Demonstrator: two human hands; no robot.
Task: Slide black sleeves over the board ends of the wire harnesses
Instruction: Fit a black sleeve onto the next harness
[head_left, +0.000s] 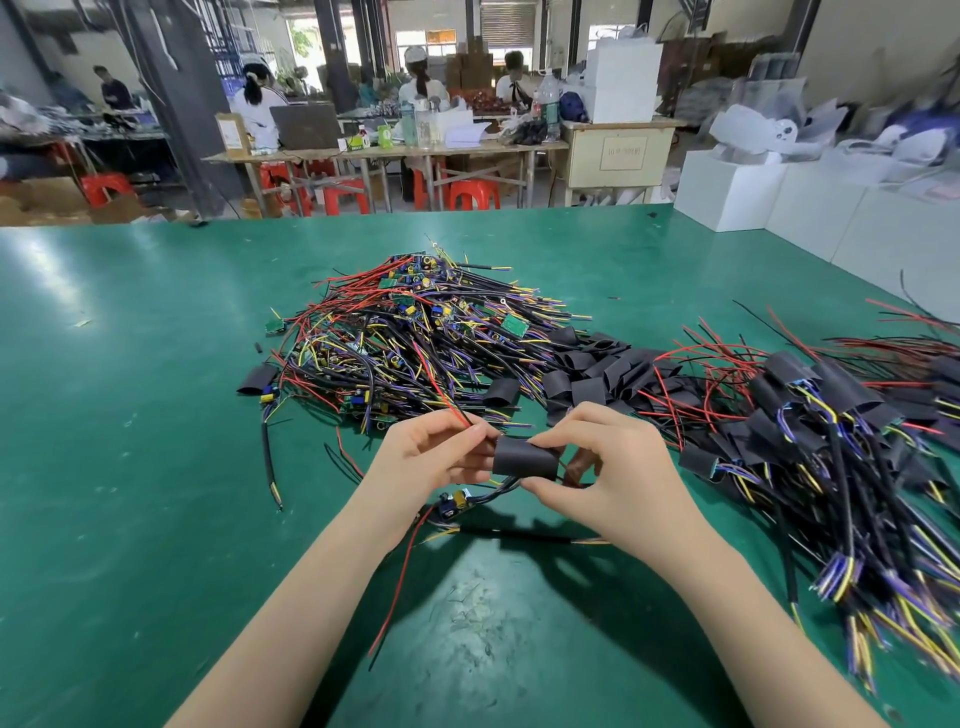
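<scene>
- Here, in the lower middle of the frame, both hands meet just above the green desk (156, 415).
- The right hand (618, 478) has its grip closed on a black sleeve (524, 458), thumb below and fingers curled over the top.
- The left hand (436, 449) has its grip closed in a pinch on thin red and black wires (460, 415) at the sleeve's left opening.
- A wire harness (488, 493) hangs below the sleeve; its small board (453, 504), with a yellow part on it, sits under the left hand, outside the sleeve.
- A long red wire (400, 587) trails from that board toward the bottom of the frame.
- In the middle of the frame, beyond the hands, lies a big pile of bare harnesses (405, 332) with green boards showing.
- Loose black sleeves (592, 364) lie heaped just right of that pile.
- At the right edge of the frame lies a second pile of harnesses with sleeves on their ends (810, 415).
- One loose sleeve (258, 378) lies at the left edge of the middle pile.
- Along the top of the frame, people sit at a far workbench (384, 148) with red stools beneath it.
</scene>
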